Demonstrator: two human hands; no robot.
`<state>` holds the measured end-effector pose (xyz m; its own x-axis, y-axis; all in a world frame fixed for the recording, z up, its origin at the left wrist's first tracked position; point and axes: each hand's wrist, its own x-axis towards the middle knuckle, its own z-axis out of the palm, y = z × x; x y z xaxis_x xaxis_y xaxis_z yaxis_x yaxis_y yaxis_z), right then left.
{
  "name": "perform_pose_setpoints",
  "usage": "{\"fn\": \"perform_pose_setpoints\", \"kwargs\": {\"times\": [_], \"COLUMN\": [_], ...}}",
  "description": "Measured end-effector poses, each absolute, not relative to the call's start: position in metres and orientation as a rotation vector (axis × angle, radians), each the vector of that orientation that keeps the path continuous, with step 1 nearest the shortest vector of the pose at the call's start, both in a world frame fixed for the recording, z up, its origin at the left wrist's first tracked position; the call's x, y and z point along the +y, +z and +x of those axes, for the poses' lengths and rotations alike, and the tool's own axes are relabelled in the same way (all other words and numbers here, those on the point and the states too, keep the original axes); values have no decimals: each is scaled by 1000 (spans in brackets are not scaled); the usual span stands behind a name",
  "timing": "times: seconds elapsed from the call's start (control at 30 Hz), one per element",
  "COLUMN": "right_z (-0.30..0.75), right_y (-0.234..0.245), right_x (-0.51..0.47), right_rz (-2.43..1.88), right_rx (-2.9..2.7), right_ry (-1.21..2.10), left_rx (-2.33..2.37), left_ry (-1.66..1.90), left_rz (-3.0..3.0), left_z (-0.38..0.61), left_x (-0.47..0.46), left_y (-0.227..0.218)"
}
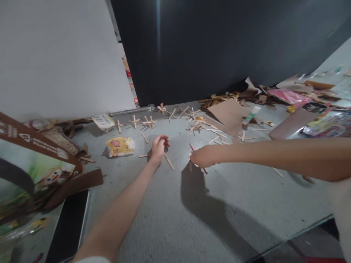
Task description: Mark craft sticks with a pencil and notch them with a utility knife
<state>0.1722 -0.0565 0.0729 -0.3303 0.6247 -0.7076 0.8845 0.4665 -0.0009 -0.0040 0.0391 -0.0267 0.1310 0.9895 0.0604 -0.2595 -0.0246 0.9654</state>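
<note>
My left hand (pixel 159 149) is over the grey tabletop with its fingers loosely curled and spaced apart, and nothing shows in them. Beside it lie two flat wooden craft sticks, one to its left (pixel 144 156) and one to its right (pixel 169 162). My right hand (pixel 204 156) is closed, low over the table. A thin red stick (pixel 206 171) shows on both sides of its fingers; the middle of it is hidden. Right by those fingertips is a short wooden craft stick (pixel 190 165), partly covered by the hand.
Crossed craft sticks (pixel 134 121) line the back, with a loose pile (pixel 199 125) farther right. A yellow packet (pixel 120 147) lies left, a glue stick (pixel 251 116) right. Cardboard (pixel 229 116) lies behind. A phone (pixel 68 223) and printed bag (pixel 35 168) fill the near left.
</note>
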Motion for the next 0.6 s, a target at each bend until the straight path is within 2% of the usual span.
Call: {"fn": "perform_pose_setpoints", "kwargs": {"times": [0.27, 0.6], "right_z": [148, 184], "right_y": [73, 77], "right_x": [-13, -83], "right_rz": [1143, 1324], "right_rx": [1786, 2130], "right_ry": [-583, -491], "left_rx": [904, 886], "left_ry": [1237, 1253], "left_rz": [1120, 1110], "left_z": [-5, -2], "left_x": [42, 43], "left_y": [-28, -24]}}
